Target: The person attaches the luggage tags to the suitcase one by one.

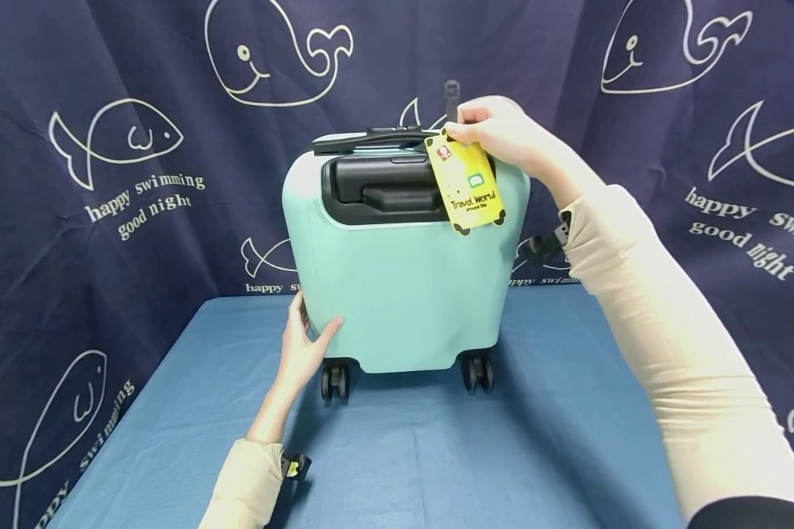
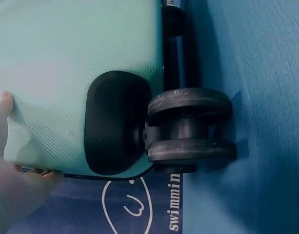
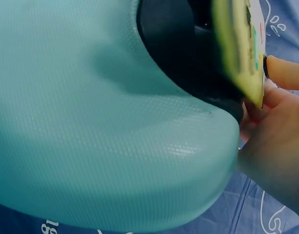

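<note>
A mint-green suitcase stands upright on its black wheels, its black handle recess facing me. Over the recess's right side hangs a yellow luggage tag printed "Travel World", with a black strap sticking up above it. My right hand pinches the tag's top end at the strap, by the suitcase's top right corner. My left hand grips the suitcase's lower left edge, thumb on the front face and fingers round the side. In the left wrist view that hand lies beside the double caster wheel.
Blue cloth covers the table under the suitcase. A navy curtain with white whale and fish drawings hangs close behind and at both sides. A black carry handle lies along the suitcase's top.
</note>
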`<control>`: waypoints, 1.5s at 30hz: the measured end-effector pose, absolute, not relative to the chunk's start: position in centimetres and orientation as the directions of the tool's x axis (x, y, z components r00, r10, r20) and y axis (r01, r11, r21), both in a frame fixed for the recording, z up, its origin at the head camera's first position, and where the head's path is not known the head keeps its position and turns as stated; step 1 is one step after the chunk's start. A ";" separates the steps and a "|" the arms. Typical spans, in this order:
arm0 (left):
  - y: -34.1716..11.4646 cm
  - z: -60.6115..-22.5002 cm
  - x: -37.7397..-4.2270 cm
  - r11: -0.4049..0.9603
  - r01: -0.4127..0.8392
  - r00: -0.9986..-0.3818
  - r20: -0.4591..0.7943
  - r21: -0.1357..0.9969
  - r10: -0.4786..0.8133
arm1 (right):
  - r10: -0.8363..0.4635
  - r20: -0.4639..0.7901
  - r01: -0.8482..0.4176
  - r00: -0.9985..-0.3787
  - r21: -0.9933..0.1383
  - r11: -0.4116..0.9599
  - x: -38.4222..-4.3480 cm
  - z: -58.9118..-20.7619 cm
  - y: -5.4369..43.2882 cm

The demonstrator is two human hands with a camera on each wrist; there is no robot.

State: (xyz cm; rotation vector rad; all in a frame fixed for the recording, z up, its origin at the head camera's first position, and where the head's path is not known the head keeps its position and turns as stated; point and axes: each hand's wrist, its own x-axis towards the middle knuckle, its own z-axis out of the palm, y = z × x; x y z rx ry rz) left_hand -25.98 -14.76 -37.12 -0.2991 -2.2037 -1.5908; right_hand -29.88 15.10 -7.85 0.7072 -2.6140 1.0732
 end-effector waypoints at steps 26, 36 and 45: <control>-14.7 -37.4 -26.0 0.352 0.411 -0.886 0.460 0.841 -0.064 | -0.266 0.531 -0.573 -0.804 -0.577 0.582 -31.5 -8.3 14.6; -14.6 -37.3 -26.0 0.357 0.412 -0.884 0.463 0.838 -0.068 | -0.278 0.501 -0.572 -0.820 -0.683 0.454 -31.9 -8.3 14.5; -14.5 -37.5 -25.9 0.361 0.403 -0.887 0.457 0.841 -0.073 | -0.255 0.459 -0.519 -0.851 -0.656 0.548 -31.9 -8.1 14.3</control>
